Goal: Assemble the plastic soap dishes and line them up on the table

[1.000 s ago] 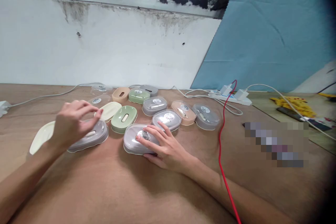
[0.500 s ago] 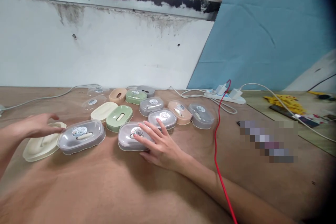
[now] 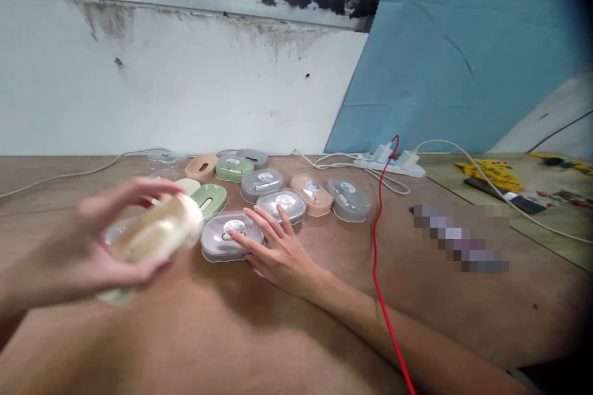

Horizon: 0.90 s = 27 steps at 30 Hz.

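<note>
My left hand (image 3: 111,241) is closed around a cream oval soap box (image 3: 178,231), raised above the table and tilted, with its hollow side showing. Motion blurs both. Behind it, a grey lidded box is mostly hidden. My right hand (image 3: 282,256) lies with outstretched fingers at the right end of a grey soap box (image 3: 222,237) with a clear lid and round sticker. Its fingertips touch that lid. Just behind are another grey soap box (image 3: 294,208), a green soap box base (image 3: 213,197) and a partly covered cream piece (image 3: 189,186).
More boxes stand behind: peach (image 3: 311,194), grey (image 3: 349,200) and green (image 3: 234,170). Clear lids (image 3: 162,162) lie at the back left. A red cable (image 3: 377,259) crosses the brown table from a power strip (image 3: 393,166). A pixelated object (image 3: 456,237) lies at right.
My left hand has picked up the cream soap box from the table's left and brought it rightward and nearer, tilting it. My right hand stays at the grey box.
</note>
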Available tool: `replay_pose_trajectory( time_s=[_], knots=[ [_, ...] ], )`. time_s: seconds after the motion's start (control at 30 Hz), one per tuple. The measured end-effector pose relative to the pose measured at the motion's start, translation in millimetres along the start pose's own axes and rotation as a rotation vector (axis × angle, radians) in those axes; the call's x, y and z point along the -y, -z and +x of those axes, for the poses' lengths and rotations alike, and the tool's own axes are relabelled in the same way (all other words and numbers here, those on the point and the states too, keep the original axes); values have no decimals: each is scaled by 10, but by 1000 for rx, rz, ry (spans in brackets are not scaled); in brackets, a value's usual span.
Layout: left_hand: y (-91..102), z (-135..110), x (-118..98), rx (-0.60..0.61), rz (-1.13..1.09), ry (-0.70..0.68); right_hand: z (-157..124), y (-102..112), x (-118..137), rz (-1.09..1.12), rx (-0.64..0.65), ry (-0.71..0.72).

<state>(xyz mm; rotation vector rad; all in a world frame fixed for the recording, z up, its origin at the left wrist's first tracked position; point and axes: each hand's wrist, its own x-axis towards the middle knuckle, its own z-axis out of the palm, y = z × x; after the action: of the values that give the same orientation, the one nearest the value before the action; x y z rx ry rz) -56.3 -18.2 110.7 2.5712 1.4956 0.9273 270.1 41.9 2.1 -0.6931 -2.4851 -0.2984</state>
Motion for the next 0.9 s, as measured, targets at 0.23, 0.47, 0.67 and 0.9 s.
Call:
replay_pose_trajectory(
  time_s=[0.23,0.47,0.67,0.9],
  knots=[
    [-873,-55,-854,556,-210,-390,3,-67,-30,0,-82,-40],
    [-1093,115,-623,490,-245,-417,1,-16,-99,92,-136,-84],
    [-1075,338,-555,302,-266,-498,-4,61,-117,138,-251,-113],
    [-1100,1245,364,58,200,254,20,47,-84,199,-219,-75]
  ],
)
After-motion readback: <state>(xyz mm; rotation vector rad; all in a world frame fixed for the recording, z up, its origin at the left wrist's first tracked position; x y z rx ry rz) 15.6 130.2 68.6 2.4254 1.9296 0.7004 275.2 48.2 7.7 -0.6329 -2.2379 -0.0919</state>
